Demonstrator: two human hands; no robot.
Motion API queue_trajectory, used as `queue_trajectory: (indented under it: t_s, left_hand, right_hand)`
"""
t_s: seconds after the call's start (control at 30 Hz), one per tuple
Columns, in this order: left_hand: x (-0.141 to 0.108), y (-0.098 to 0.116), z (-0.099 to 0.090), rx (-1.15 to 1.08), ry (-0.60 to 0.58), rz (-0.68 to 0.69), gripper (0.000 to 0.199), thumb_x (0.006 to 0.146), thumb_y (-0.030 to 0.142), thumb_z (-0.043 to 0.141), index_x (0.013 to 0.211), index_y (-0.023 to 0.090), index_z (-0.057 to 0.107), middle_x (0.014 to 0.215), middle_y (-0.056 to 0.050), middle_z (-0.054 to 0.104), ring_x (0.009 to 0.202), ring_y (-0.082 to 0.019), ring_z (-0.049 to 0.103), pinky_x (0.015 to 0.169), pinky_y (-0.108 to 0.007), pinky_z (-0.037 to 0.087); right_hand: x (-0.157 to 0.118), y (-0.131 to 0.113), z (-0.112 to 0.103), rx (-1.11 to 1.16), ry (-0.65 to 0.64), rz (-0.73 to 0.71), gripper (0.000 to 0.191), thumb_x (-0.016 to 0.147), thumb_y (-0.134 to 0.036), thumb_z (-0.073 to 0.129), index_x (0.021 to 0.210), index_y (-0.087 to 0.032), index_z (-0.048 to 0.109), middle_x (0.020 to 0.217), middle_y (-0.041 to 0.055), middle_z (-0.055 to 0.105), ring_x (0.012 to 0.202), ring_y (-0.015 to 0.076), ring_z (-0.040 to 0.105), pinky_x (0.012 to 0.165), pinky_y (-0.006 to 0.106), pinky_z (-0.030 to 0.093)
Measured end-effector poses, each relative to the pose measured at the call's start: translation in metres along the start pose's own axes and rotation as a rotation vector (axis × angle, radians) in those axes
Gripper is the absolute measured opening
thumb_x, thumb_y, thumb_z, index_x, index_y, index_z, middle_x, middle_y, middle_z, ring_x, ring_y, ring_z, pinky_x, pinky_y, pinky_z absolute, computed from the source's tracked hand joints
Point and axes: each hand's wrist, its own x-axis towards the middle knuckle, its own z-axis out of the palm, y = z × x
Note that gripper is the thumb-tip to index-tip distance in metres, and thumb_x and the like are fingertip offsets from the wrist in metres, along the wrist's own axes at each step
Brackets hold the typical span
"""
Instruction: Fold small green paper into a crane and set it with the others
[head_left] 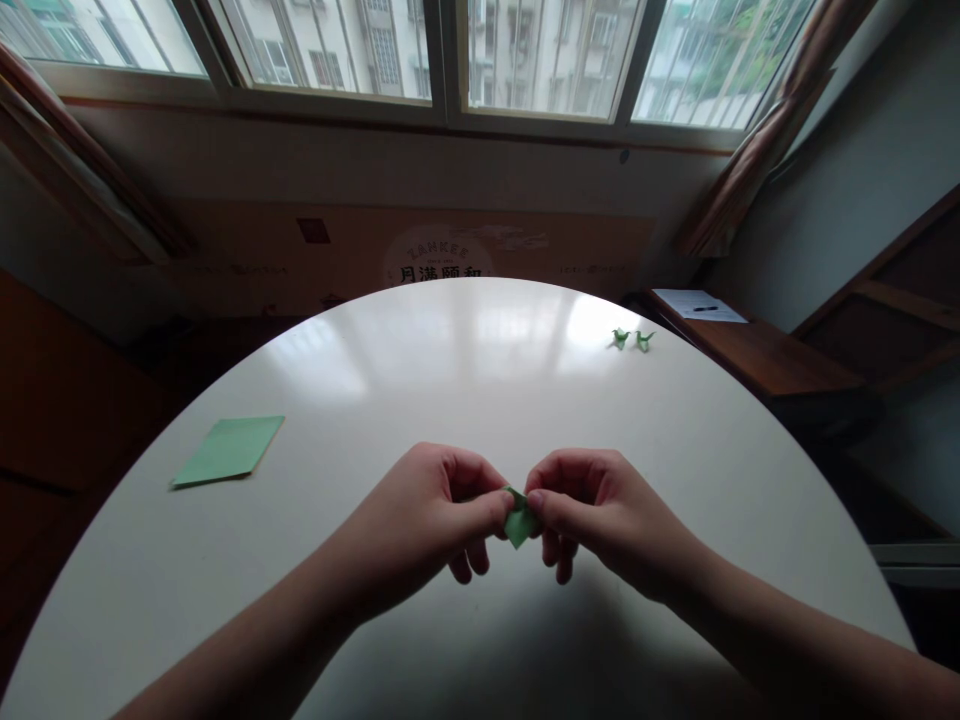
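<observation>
Just below frame centre, left hand [439,508] and right hand [602,497] pinch folded green paper [517,530], grips closed; folding appears partial. Upper right: two shaped green figures [620,339] [643,342]. Left: flat green paper [229,450], unshaped.

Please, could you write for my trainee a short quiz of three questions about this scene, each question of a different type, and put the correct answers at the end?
1. True or false: the left hand and the right hand both pinch the same small piece of folded green paper.

2. Multiple choice: where on the white table does the flat green paper lie?
a) Between the two hands
b) To the left of both hands
c) To the right of both hands

3. Fill in the number: ____ small folded green figures stand near the far right edge of the table.

Key: 1. True; 2. b; 3. two
</observation>
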Motion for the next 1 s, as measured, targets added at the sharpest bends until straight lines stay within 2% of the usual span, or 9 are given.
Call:
queue_trajectory:
  t_s: [0.17, 0.4, 0.67, 0.93, 1.0]
  left_hand:
    - [0.0034, -0.0042, -0.0021, -0.051, -0.044, -0.002, 0.018, 0.078, 0.030, 0.067, 0.070, 0.014, 0.071, 0.048, 0.000, 0.060, 0.043, -0.012, 0.056, 0.041, -0.019, 0.045]
    - [0.0064, -0.0081, -0.0035, -0.085, -0.005, 0.023, 0.029, 0.084, 0.039, 0.064, 0.071, 0.014, 0.069, 0.050, -0.001, 0.061, 0.043, -0.012, 0.055, 0.041, -0.019, 0.045]
    - [0.0067, -0.0076, -0.0041, -0.058, 0.024, 0.010, 0.021, 0.081, 0.032, 0.068, 0.072, 0.013, 0.072, 0.049, -0.001, 0.061, 0.044, -0.013, 0.058, 0.041, -0.019, 0.047]
    - [0.0051, -0.0064, -0.0032, -0.180, 0.018, 0.028, 0.015, 0.078, 0.027, 0.071, 0.071, 0.013, 0.071, 0.047, 0.000, 0.062, 0.042, -0.011, 0.058, 0.039, -0.017, 0.048]
    - [0.0048, -0.0063, -0.0032, -0.203, 0.008, 0.036, 0.014, 0.078, 0.025, 0.071, 0.071, 0.013, 0.072, 0.047, 0.000, 0.062, 0.042, -0.011, 0.059, 0.039, -0.017, 0.048]
  right_hand:
    - [0.0000, 0.0008, -0.0008, 0.017, -0.005, -0.001, 0.017, 0.082, -0.028, 0.076, 0.079, -0.013, 0.068, 0.065, 0.0013, 0.068, 0.050, 0.0121, 0.064, 0.040, 0.020, 0.054]
    - [0.0004, 0.0023, -0.0020, -0.030, 0.038, 0.005, 0.016, 0.080, -0.028, 0.077, 0.081, -0.014, 0.069, 0.066, 0.0017, 0.069, 0.052, 0.0147, 0.067, 0.040, 0.021, 0.054]
    - [-0.0024, -0.0001, 0.0003, -0.039, 0.077, -0.064, 0.015, 0.083, -0.028, 0.076, 0.082, -0.014, 0.070, 0.070, 0.0040, 0.072, 0.056, 0.0157, 0.069, 0.042, 0.021, 0.055]
    - [-0.0070, 0.0060, 0.0031, -0.076, 0.095, -0.269, 0.005, 0.084, -0.019, 0.074, 0.089, -0.019, 0.074, 0.075, 0.0034, 0.076, 0.060, 0.0161, 0.073, 0.045, 0.020, 0.057]
    - [-0.0081, 0.0072, 0.0028, -0.093, 0.103, -0.294, 0.008, 0.083, -0.015, 0.073, 0.089, -0.019, 0.075, 0.077, 0.0035, 0.077, 0.061, 0.0163, 0.073, 0.046, 0.020, 0.058]
